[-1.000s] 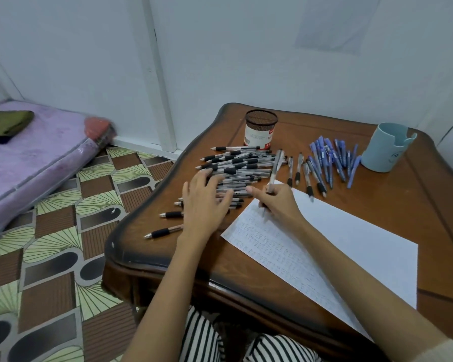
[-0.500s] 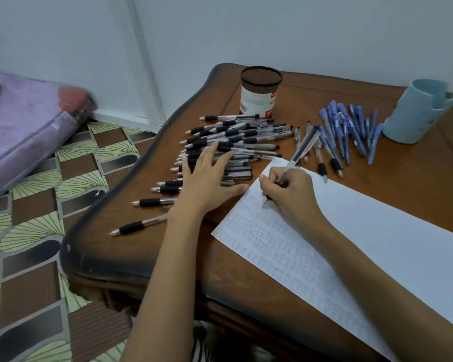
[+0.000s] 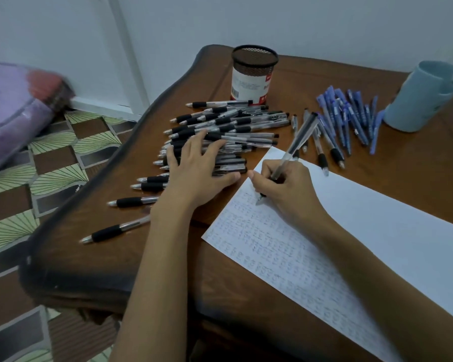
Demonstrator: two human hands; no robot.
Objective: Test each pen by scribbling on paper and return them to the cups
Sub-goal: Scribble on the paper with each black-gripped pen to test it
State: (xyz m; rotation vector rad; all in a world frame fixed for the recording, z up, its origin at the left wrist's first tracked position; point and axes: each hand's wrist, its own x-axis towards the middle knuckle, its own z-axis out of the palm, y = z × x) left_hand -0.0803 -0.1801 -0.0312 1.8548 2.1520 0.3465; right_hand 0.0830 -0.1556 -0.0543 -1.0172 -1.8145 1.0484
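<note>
My right hand (image 3: 289, 189) grips a clear black-grip pen (image 3: 296, 142), its tip touching the top left corner of the white paper (image 3: 377, 231), which bears rows of small scribbles. My left hand (image 3: 196, 168) lies flat with spread fingers on a pile of black-grip pens (image 3: 228, 126) left of the paper. A black mesh cup (image 3: 253, 71) stands behind that pile. Several blue pens (image 3: 351, 113) lie beside a light blue cup (image 3: 420, 97) at the far right.
The wooden table (image 3: 94, 270) has a curved left edge, with two loose pens (image 3: 115, 231) near it. A few more black-grip pens (image 3: 330, 150) lie just above the paper. A purple mattress (image 3: 13, 111) sits on the patterned floor at left.
My right hand has brought the pen down from the pile's edge onto the paper's corner. My left hand has stayed on the pile. The camera has tilted downward and closer.
</note>
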